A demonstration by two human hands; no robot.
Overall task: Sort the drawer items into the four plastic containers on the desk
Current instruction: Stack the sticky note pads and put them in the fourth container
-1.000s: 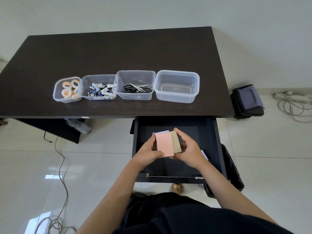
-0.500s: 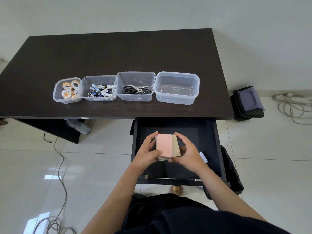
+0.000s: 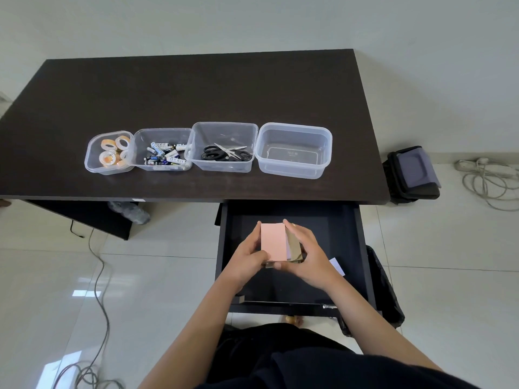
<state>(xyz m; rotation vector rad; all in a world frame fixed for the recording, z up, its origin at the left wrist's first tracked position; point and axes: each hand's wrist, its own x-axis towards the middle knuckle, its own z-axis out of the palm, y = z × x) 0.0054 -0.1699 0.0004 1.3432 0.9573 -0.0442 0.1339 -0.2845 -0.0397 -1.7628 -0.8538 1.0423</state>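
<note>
Above the open black drawer [image 3: 348, 248], my left hand [image 3: 245, 262] and my right hand [image 3: 311, 255] together grip a stack of note pads [image 3: 273, 242], pink on top, tan and lilac beneath. A white paper slip [image 3: 337, 266] lies in the drawer to the right. Four clear containers stand in a row on the dark desk [image 3: 196, 88]: tape rolls [image 3: 110, 153], batteries [image 3: 164, 153], scissors [image 3: 226, 151], and an empty one [image 3: 294, 136] at the right.
A black bag [image 3: 412, 172] sits on the floor right of the desk, with a coiled white cable [image 3: 490, 178] beyond it. Another dark bag [image 3: 384, 293] leans beside the drawer. A grey cord [image 3: 101, 276] trails across the tiled floor at left.
Both hands have squared the pads into a tighter stack and kept it over the drawer. The view has shifted slightly; the containers have not moved.
</note>
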